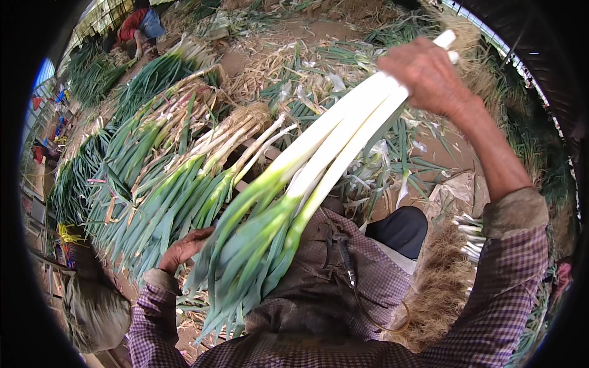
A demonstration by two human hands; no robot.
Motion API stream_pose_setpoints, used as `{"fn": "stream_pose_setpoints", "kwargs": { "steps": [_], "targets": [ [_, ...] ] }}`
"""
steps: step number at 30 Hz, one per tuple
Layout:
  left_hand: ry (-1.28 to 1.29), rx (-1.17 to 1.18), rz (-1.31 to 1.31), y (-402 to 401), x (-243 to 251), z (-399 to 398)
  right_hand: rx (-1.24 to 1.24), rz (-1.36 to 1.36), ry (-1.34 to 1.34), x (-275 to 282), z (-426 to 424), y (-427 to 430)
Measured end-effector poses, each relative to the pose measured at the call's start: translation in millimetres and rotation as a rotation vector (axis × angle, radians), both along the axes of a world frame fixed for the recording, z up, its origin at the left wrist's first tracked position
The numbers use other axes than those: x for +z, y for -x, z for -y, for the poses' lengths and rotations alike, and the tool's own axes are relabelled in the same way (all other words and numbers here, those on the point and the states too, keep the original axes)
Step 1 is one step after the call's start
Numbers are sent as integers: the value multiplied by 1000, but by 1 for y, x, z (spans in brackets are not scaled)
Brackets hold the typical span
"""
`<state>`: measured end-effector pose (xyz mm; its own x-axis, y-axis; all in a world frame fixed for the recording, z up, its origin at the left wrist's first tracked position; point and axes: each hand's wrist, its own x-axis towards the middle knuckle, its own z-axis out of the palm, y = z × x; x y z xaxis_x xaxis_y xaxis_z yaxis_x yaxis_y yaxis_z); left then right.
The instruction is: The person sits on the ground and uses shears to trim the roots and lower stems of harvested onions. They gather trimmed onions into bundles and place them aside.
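My right hand (423, 76) grips several long green onions (322, 138) by the white stalks near their root ends, raised at upper right. Their green leaves hang down to the lower left, across my lap. My left hand (186, 250) is beside these leaves, its fingertips partly hidden behind them, so whether it holds any cannot be told. Just beyond my left hand lies a heap of unpeeled green onions (184, 179) with brown outer skins and matted roots. An air blow gun (347, 264) with a yellowish hose rests against my dark apron (303, 294).
Peeled skins and cut leaves (294, 83) litter the soil ahead. Green onions with bushy roots (437, 285) are stacked at my right. At upper left a person in red (138, 27) bends beside more green onions (96, 78). A grey-green sack (94, 313) sits at lower left.
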<state>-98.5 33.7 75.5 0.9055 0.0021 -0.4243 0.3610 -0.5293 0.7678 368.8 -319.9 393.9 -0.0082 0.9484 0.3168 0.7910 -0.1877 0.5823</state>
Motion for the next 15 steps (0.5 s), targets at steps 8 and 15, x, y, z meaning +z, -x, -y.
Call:
{"fn": "stream_pose_setpoints", "kwargs": {
  "steps": [8,15],
  "targets": [
    [-63,381,-192,64,-98,-19,-463,206,-29,83,113,-37],
    [305,371,324,-88,-3,92,-704,181,60,86,127,-18]
  ]
}}
